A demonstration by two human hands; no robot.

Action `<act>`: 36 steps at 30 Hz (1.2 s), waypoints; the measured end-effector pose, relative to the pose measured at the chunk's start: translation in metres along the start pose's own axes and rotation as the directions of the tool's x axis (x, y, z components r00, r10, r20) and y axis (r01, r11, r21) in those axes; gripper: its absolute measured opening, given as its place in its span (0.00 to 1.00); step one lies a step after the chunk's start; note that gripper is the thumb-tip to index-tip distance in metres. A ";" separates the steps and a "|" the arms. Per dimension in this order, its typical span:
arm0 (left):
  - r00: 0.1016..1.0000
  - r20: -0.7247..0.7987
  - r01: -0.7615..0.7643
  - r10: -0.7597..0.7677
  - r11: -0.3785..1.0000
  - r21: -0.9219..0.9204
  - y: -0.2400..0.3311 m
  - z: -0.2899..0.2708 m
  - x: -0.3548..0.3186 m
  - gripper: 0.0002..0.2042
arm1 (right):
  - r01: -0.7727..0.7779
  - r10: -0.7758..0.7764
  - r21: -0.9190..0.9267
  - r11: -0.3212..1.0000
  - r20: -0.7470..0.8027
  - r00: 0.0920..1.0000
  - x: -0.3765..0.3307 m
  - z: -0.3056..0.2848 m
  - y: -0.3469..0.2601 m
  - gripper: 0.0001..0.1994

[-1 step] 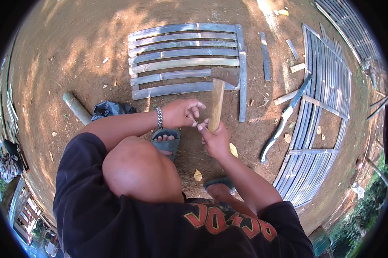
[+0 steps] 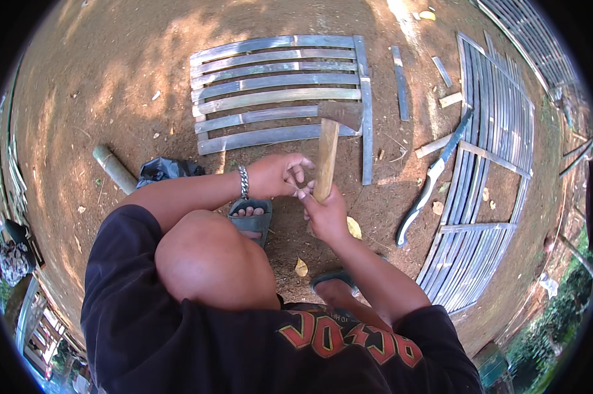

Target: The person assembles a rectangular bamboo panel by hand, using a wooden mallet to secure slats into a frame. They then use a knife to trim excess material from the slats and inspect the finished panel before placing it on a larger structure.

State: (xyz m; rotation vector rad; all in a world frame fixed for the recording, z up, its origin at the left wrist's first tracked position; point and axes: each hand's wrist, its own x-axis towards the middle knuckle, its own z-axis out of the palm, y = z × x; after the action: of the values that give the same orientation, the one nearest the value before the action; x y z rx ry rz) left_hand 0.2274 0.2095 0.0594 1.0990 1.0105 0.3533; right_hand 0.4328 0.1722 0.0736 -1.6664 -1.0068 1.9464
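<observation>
My right hand (image 2: 326, 211) is shut around the lower end of a wooden handle (image 2: 327, 159). The handle belongs to a hammer-like tool whose rusty metal head (image 2: 340, 113) rests against a panel of bamboo slats (image 2: 277, 88) lying on the dirt. My left hand (image 2: 277, 174), with a metal bracelet on the wrist, is just left of the handle. Its bent fingertips meet my right hand's fingers, and whether they pinch something small is hidden. I squat over my bent knee (image 2: 211, 256).
A long knife with a pale handle (image 2: 428, 190) lies on the ground to the right, beside a larger bamboo slat panel (image 2: 500, 164). A black bag (image 2: 168, 169) and a bamboo tube (image 2: 112, 169) lie to the left. Loose slats (image 2: 400, 82) are scattered behind.
</observation>
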 end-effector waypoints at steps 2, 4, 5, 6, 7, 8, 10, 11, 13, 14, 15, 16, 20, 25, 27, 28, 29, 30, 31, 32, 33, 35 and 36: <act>1.000 0.003 0.007 -0.007 1.000 -0.018 -0.002 0.007 0.004 0.28 | 0.009 -0.009 0.004 1.000 -0.013 1.000 -0.002 0.000 -0.003 0.15; 1.000 0.020 -0.004 0.005 0.999 -0.049 -0.001 0.011 0.003 0.27 | -0.001 0.001 0.002 1.000 -0.034 0.999 -0.004 -0.001 -0.005 0.14; 1.000 0.027 -0.007 0.009 0.998 -0.066 0.000 0.013 0.002 0.27 | -0.018 0.018 0.015 1.000 -0.029 0.999 -0.005 -0.003 -0.004 0.14; 0.999 0.032 -0.025 0.029 0.993 -0.118 -0.005 0.014 0.005 0.27 | -0.035 0.035 0.027 0.999 -0.024 0.999 -0.005 -0.006 -0.003 0.14; 0.999 0.046 -0.011 0.016 0.995 -0.099 -0.005 0.014 0.006 0.27 | -0.057 0.058 0.040 0.998 -0.011 0.998 -0.005 -0.006 -0.001 0.14; 0.998 0.059 0.002 0.002 0.997 -0.079 -0.005 0.014 0.007 0.27 | -0.072 0.073 0.060 0.996 -0.011 0.997 -0.006 -0.007 0.001 0.14; 0.996 0.087 0.015 -0.007 0.995 -0.096 -0.008 0.014 0.009 0.26 | -0.095 0.097 0.098 0.991 -0.011 0.995 -0.007 -0.006 0.003 0.15; 0.995 0.102 0.016 -0.002 0.991 -0.132 -0.013 0.016 0.010 0.26 | -0.098 0.100 0.107 0.989 -0.012 0.995 -0.007 -0.007 0.004 0.15; 0.992 0.124 0.017 0.002 0.988 -0.153 -0.016 0.017 0.013 0.26 | -0.104 0.107 0.124 0.987 -0.016 0.994 -0.007 -0.009 0.008 0.14; 0.991 0.132 0.016 0.002 0.990 -0.138 -0.015 0.018 0.015 0.26 | -0.103 0.107 0.120 0.987 -0.024 0.994 -0.006 -0.010 0.010 0.14; 0.990 0.139 0.016 0.001 0.992 -0.122 -0.014 0.018 0.017 0.26 | -0.103 0.108 0.116 0.988 -0.032 0.994 -0.005 -0.012 0.012 0.13; 0.988 0.152 0.025 0.004 0.982 -0.187 -0.015 0.019 0.019 0.25 | -0.103 0.108 0.112 0.988 -0.039 0.993 -0.004 -0.013 0.014 0.13; 0.980 0.194 0.105 -0.048 0.950 -0.294 -0.025 0.022 0.027 0.22 | -0.100 0.109 0.114 0.988 -0.067 0.992 0.001 -0.018 0.015 0.12; 0.971 0.218 0.155 -0.096 0.951 -0.269 -0.030 0.024 0.034 0.16 | -0.084 0.094 0.115 0.990 -0.085 0.992 0.010 -0.025 0.016 0.13; 0.985 0.165 0.106 -0.058 0.949 -0.297 -0.040 0.026 0.037 0.13 | -0.062 0.072 0.089 0.994 -0.116 0.991 0.011 -0.028 0.014 0.14; 0.984 0.146 0.130 -0.102 0.972 -0.197 -0.034 0.022 0.039 0.12 | -0.053 0.063 0.076 0.996 -0.131 0.989 0.012 -0.030 0.012 0.14; 0.982 0.124 0.155 -0.142 0.983 -0.095 -0.026 0.016 0.042 0.12 | -0.059 0.073 0.094 0.994 -0.152 0.986 0.013 -0.034 0.015 0.14; 0.979 0.099 0.180 -0.180 0.984 0.008 -0.021 0.010 0.048 0.11 | -0.064 0.084 0.113 0.991 -0.174 0.981 0.013 -0.037 0.018 0.15; 0.979 0.089 0.178 -0.182 0.983 0.046 -0.022 0.005 0.054 0.11 | -0.070 0.094 0.130 0.989 -0.190 0.977 0.012 -0.041 0.019 0.15; 0.980 0.080 0.176 -0.183 0.981 0.085 -0.024 -0.001 0.061 0.11 | -0.080 0.107 0.138 0.987 -0.201 0.974 0.012 -0.045 0.020 0.15; 0.980 0.072 0.174 -0.184 0.977 0.123 -0.025 -0.006 0.069 0.11 | -0.090 0.120 0.146 0.985 -0.211 0.970 0.011 -0.049 0.020 0.15; 0.996 0.004 0.094 -0.095 0.995 0.046 -0.024 -0.011 0.086 0.07 | -0.101 0.131 0.136 0.986 -0.236 0.963 0.009 -0.058 0.021 0.15; 0.999 -0.013 0.038 -0.038 0.999 0.034 -0.024 -0.016 0.099 0.05 | -0.102 0.129 0.119 0.988 -0.254 0.959 0.009 -0.062 0.023 0.15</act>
State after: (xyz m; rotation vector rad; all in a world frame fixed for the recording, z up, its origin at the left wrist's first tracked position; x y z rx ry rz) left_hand 0.2611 0.2756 -0.0123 1.1082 1.0504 0.3129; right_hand 0.4946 0.1793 0.0483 -1.8974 -0.7110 1.7548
